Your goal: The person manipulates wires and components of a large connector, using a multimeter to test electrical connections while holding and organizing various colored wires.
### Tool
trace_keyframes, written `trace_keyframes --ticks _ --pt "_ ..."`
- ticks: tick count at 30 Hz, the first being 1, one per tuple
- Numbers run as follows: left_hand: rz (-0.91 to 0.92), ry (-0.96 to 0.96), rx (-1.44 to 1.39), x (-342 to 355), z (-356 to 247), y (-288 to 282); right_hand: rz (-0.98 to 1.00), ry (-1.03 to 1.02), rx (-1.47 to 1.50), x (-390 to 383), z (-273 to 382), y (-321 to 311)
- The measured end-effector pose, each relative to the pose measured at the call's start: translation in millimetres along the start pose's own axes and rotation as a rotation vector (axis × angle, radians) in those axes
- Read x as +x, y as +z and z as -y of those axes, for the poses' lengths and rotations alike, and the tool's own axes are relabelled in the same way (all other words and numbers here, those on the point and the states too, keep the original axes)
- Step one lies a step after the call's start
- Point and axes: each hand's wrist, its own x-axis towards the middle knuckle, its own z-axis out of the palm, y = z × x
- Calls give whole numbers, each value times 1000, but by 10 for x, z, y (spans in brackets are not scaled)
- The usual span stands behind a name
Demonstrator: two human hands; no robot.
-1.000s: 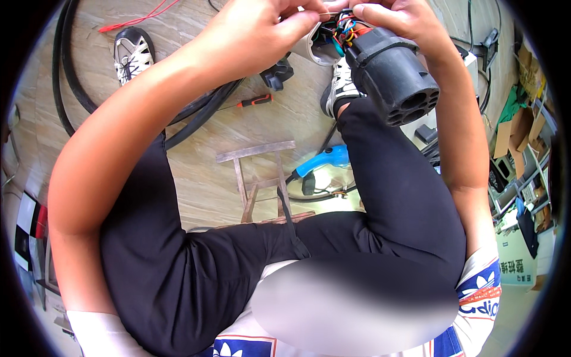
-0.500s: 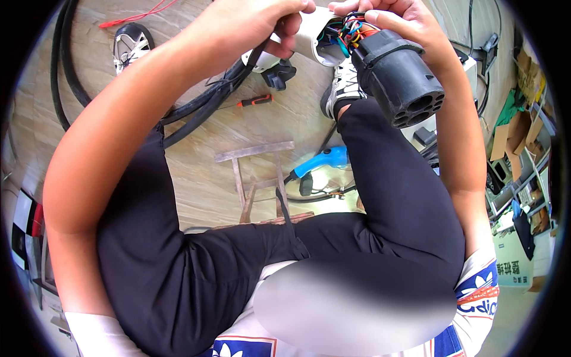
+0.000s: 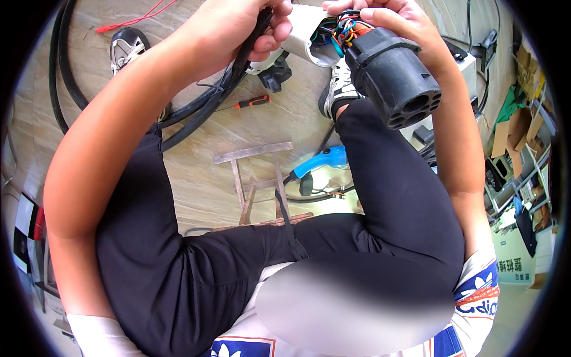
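My left hand [image 3: 238, 33] grips a thick black cable [image 3: 244, 56] at the top middle, fingers curled round it. Right of it, a white housing [image 3: 303, 30] has its open end showing a tangle of colored wires [image 3: 348, 33]. These run into a black cylindrical connector [image 3: 395, 89] with several holes in its lower face. My right hand [image 3: 404, 24] is closed on the connector assembly at the wires, its thumb along the top; some fingers are partly hidden. Below my left hand, part of a second white piece with a black fitting [image 3: 273, 74] shows near looped cables.
An orange screwdriver [image 3: 253, 102] lies on the tiled floor [image 3: 202, 178] between my legs, near a wooden stool [image 3: 253, 149] and a blue plug handle [image 3: 321, 160]. Red wires [image 3: 137, 18] lie at upper left. Cardboard and clutter [image 3: 514, 137] crowd the right edge.
My left hand has left the wires, moved slightly left and down, and taken hold of the black cable. The white housing shows more fully; the connector in my right hand has shifted slightly downward.
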Motion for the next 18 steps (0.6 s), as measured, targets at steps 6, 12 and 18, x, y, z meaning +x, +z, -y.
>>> trace_keyframes --ticks 6,12,18 --pt "82 -53 -31 56 -17 -87 -60 33 43 -8 -13 66" --pt "38 258 384 47 -122 31 -56 45 141 -1 -93 41" --pt "22 320 385 139 -68 164 -72 51 86 97 -50 175"
